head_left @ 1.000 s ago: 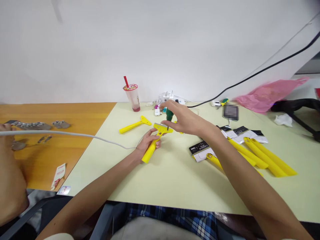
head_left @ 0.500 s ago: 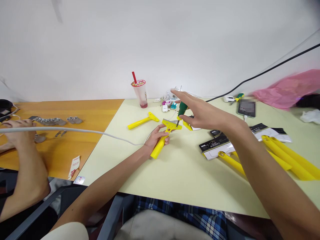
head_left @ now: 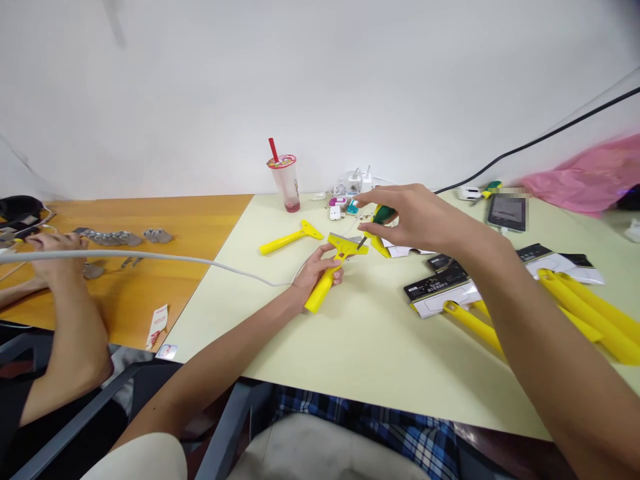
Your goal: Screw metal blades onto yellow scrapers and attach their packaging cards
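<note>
My left hand [head_left: 311, 272] is wrapped round the neck of a yellow scraper [head_left: 321, 293], its wide head turned away from me and a metal strip along the far edge. In my right hand [head_left: 425, 217] is a screwdriver [head_left: 384, 215] with a green and yellow handle, pinched between thumb and fingers. The screwdriver leans to the right, and its dark tip is at the right end of the scraper head; whether it touches a screw I cannot make out. Another yellow scraper [head_left: 287, 241] lies on the table just beyond my left hand.
A cup with a red straw [head_left: 287, 183] stands near the wall, left of several chargers [head_left: 354, 183]. On the right lie black-and-white packets [head_left: 443, 291], yellow handles [head_left: 590, 313] and a phone [head_left: 507, 212]. A grey cable [head_left: 200, 261] crosses from the left, where a co-worker's hand [head_left: 57, 250] rests.
The screwdriver has gone from nearly upright to leaning right, as my right hand moved right and slightly lower. My left hand keeps hold of the scraper. The whole view has shifted a little.
</note>
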`<action>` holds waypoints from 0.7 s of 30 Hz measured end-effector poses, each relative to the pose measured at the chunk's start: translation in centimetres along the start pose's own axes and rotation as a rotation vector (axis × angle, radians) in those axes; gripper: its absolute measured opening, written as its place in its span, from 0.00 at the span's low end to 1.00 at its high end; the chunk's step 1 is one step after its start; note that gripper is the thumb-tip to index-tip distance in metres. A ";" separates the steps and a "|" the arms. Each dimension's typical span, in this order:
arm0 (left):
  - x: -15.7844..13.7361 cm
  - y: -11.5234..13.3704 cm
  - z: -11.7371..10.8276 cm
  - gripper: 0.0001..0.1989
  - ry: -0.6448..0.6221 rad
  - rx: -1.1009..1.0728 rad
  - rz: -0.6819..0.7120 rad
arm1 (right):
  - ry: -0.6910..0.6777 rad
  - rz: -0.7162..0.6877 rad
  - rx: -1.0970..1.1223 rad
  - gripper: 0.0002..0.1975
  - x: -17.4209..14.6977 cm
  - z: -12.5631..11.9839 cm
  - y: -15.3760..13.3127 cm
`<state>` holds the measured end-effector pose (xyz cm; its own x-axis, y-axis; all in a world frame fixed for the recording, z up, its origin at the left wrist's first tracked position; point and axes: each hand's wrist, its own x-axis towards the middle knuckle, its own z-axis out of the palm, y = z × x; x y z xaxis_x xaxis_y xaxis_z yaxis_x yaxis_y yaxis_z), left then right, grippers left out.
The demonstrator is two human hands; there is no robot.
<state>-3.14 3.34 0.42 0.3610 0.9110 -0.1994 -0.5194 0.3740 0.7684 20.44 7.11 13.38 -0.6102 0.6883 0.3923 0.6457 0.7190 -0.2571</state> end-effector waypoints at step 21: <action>-0.3 0.4 0.5 0.32 0.026 -0.005 -0.009 | -0.080 0.086 0.201 0.09 0.2 -0.3 -1.2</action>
<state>-3.06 3.12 1.12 0.3454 0.9118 -0.2223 -0.5198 0.3831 0.7636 19.70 6.32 14.02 -0.5966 0.7476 0.2920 0.5976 0.6566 -0.4602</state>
